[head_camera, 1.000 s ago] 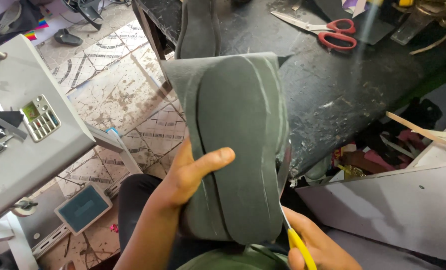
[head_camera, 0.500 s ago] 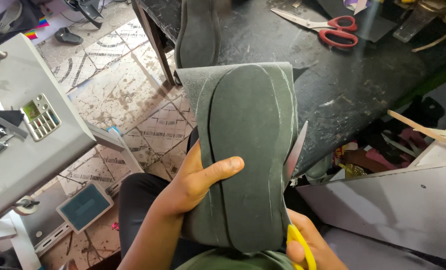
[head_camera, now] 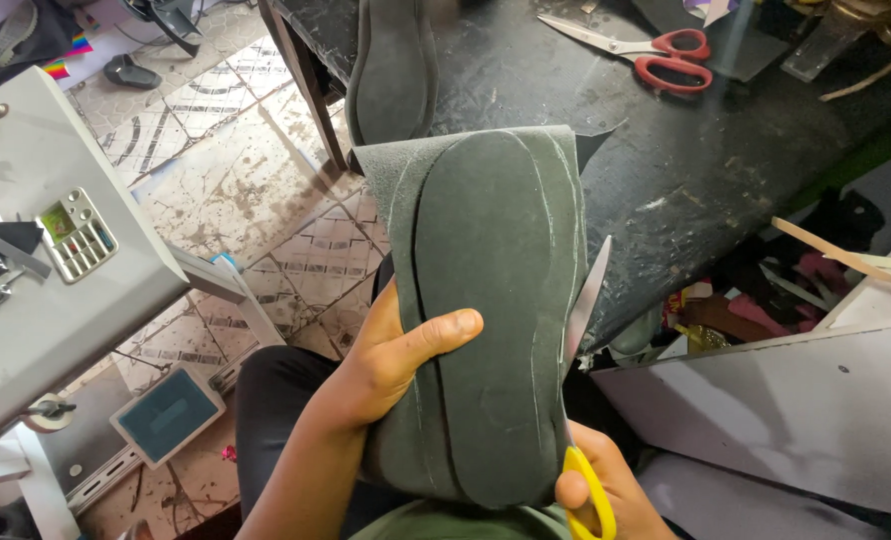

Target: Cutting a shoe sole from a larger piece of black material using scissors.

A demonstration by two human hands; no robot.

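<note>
I am looking down on a black worktable [head_camera: 726,150] that is filling the upper right of the view, its surface scuffed and dusty. To the left a pale grey machine housing [head_camera: 26,300] with a small keypad is standing over a patterned tile floor [head_camera: 236,190]. At the lower right a white board [head_camera: 796,410] is leaning below the table edge, with coloured scraps lying in the gap above it.

In the middle I am seeing a dark grey foam sheet [head_camera: 491,300], held upright above the lap, with a sole outline marked on it and a cut already running along its left curve. The left hand [head_camera: 391,360] is grasping the sheet from its left edge, thumb pressing across the front, fingers hidden behind. The right hand [head_camera: 601,490] is gripping the yellow-handled scissors [head_camera: 584,400] at the sheet's lower right; their blades are standing parted, one blade showing beside the sheet's right edge, and the other seems to be behind the foam, though I cannot tell for sure.

A second dark sole piece [head_camera: 394,70] is lying on the table's near-left corner, just above the held sheet. A pair of red-handled scissors [head_camera: 646,50] is resting further back on the table, well apart from both hands. A small teal pedal plate [head_camera: 166,415] is sitting on the floor under the machine.
</note>
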